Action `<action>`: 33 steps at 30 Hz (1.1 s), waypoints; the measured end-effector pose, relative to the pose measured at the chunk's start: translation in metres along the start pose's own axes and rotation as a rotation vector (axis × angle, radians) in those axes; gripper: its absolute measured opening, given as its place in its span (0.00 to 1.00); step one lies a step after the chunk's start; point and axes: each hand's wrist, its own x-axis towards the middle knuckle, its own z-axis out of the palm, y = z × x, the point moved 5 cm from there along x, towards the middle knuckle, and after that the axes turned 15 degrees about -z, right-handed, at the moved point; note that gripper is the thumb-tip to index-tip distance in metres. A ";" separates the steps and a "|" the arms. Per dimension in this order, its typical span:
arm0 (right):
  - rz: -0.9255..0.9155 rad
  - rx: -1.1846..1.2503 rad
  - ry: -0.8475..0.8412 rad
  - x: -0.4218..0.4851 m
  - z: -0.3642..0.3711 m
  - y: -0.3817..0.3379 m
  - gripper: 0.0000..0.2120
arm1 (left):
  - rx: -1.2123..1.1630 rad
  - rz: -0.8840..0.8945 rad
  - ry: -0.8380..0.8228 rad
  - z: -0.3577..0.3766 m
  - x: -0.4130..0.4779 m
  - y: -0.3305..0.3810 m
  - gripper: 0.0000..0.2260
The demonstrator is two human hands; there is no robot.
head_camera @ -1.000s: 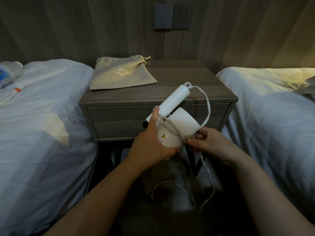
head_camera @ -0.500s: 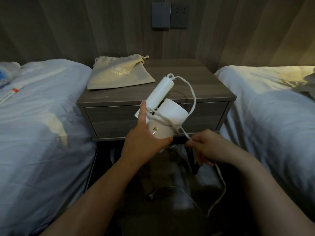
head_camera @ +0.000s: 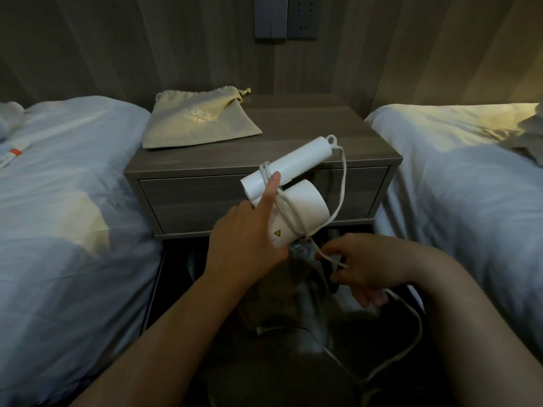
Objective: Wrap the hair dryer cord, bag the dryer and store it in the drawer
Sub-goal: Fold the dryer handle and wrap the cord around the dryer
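A white hair dryer (head_camera: pixel 302 201) is held up in front of the nightstand's shut drawer (head_camera: pixel 191 201). My left hand (head_camera: pixel 249 239) grips its body, forefinger pressing a turn of white cord (head_camera: pixel 342 183) against the folded handle. A few turns lie around the barrel. My right hand (head_camera: pixel 364 265) pinches the cord just below the dryer; the slack loops down to the floor. A beige drawstring bag (head_camera: pixel 197 121) lies flat on the nightstand top, back left.
The wooden nightstand (head_camera: pixel 293 124) stands between two white beds, one at the left (head_camera: pixel 67 201) and one at the right (head_camera: pixel 470 177). Wall switches and a socket (head_camera: pixel 286 16) sit above it. Dark floor lies below my arms.
My right hand has drawn the cord down under the dryer and another turn lies around the barrel. My left hand has tilted the dryer, its handle now pointing up to the right.
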 end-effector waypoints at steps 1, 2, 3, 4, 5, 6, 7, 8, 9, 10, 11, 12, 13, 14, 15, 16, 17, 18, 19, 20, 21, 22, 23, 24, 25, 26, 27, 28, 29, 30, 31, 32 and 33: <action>-0.001 0.012 -0.022 -0.001 0.002 0.000 0.14 | 0.013 -0.001 0.021 0.000 0.001 -0.001 0.51; -0.006 0.020 -0.035 -0.002 0.003 0.000 0.15 | 0.021 -0.011 0.040 -0.001 0.002 -0.004 0.51; -0.012 0.022 -0.046 -0.002 0.003 -0.001 0.14 | 0.027 -0.024 0.054 -0.002 0.004 -0.008 0.51; -0.019 0.010 -0.046 -0.003 0.002 -0.002 0.13 | 0.033 -0.034 0.060 -0.003 0.006 -0.012 0.51; -0.029 -0.015 -0.027 -0.003 0.000 -0.004 0.12 | 0.042 -0.034 0.057 -0.003 0.008 -0.015 0.50; -0.044 -0.038 0.014 -0.004 -0.004 -0.005 0.11 | 0.059 -0.024 0.048 -0.003 0.010 -0.017 0.50; -0.064 -0.052 0.069 -0.005 -0.008 -0.008 0.10 | 0.080 -0.007 0.035 -0.003 0.011 -0.017 0.50; -0.092 -0.076 0.136 -0.005 -0.013 -0.011 0.09 | 0.101 0.014 0.019 -0.001 0.012 -0.016 0.50; -0.122 -0.130 0.212 -0.005 -0.018 -0.014 0.09 | 0.119 0.040 -0.001 0.001 0.012 -0.015 0.50; -0.157 -0.217 0.294 -0.005 -0.023 -0.018 0.08 | 0.131 0.072 -0.020 0.003 0.012 -0.014 0.50; -0.192 -0.313 0.377 -0.006 -0.028 -0.022 0.08 | 0.139 0.107 -0.040 0.006 0.010 -0.013 0.50; -0.228 -0.385 0.463 -0.007 -0.031 -0.025 0.08 | 0.141 0.141 -0.063 0.010 0.009 -0.012 0.50; -0.256 -0.421 0.539 -0.008 -0.033 -0.027 0.07 | 0.137 0.171 -0.092 0.013 0.007 -0.011 0.50; -0.277 -0.440 0.603 -0.009 -0.034 -0.027 0.06 | 0.139 0.200 -0.116 0.017 0.005 -0.011 0.50; -0.289 -0.476 0.666 -0.010 -0.035 -0.027 0.05 | 0.149 0.234 -0.123 0.019 0.004 -0.011 0.50; -0.283 -0.550 0.725 -0.011 -0.036 -0.025 0.05 | 0.170 0.268 -0.122 0.022 0.002 -0.010 0.50; -0.267 -0.650 0.768 -0.013 -0.036 -0.023 0.10 | 0.186 0.302 -0.123 0.023 0.001 -0.009 0.50; -0.240 -0.722 0.796 -0.014 -0.036 -0.022 0.17 | 0.193 0.332 -0.135 0.025 -0.001 -0.008 0.50; -0.202 -0.750 0.810 -0.016 -0.038 -0.022 0.22 | 0.195 0.359 -0.153 0.028 -0.002 -0.008 0.50; -0.163 -0.760 0.804 -0.015 -0.039 -0.022 0.26 | 0.192 0.386 -0.168 0.029 -0.004 -0.007 0.49; -0.134 -0.746 0.788 -0.013 -0.039 -0.019 0.27 | 0.190 0.407 -0.178 0.030 -0.005 -0.006 0.48; -0.098 -0.684 0.748 -0.011 -0.039 -0.016 0.26 | 0.190 0.423 -0.185 0.031 -0.006 -0.005 0.48; -0.070 -0.581 0.713 -0.011 -0.040 -0.013 0.24 | 0.196 0.433 -0.192 0.032 -0.006 -0.005 0.47; -0.077 -0.474 0.689 -0.011 -0.043 -0.009 0.20 | 0.208 0.440 -0.198 0.032 -0.007 -0.004 0.47; -0.105 -0.353 0.677 -0.011 -0.045 -0.004 0.15 | 0.221 0.449 -0.204 0.033 -0.007 -0.004 0.47; -0.148 -0.249 0.663 -0.012 -0.047 -0.002 0.12 | 0.236 0.458 -0.212 0.034 -0.008 -0.004 0.47; -0.190 -0.181 0.644 -0.014 -0.048 0.001 0.11 | 0.247 0.465 -0.223 0.036 -0.008 -0.004 0.47; -0.223 -0.142 0.628 -0.016 -0.050 0.004 0.13 | 0.253 0.471 -0.233 0.036 -0.008 -0.005 0.48; -0.228 -0.124 0.627 -0.017 -0.051 0.008 0.15 | 0.251 0.477 -0.241 0.037 -0.009 -0.005 0.48; -0.216 -0.115 0.654 -0.018 -0.052 0.013 0.16 | 0.249 0.482 -0.246 0.036 -0.009 -0.004 0.48; -0.194 -0.110 0.708 -0.018 -0.054 0.018 0.16 | 0.249 0.487 -0.248 0.036 -0.010 -0.003 0.48; -0.164 -0.098 0.778 -0.018 -0.056 0.022 0.14 | 0.249 0.496 -0.242 0.036 -0.010 -0.003 0.48; -0.133 -0.080 0.854 -0.018 -0.058 0.026 0.12 | 0.248 0.510 -0.230 0.036 -0.011 -0.002 0.48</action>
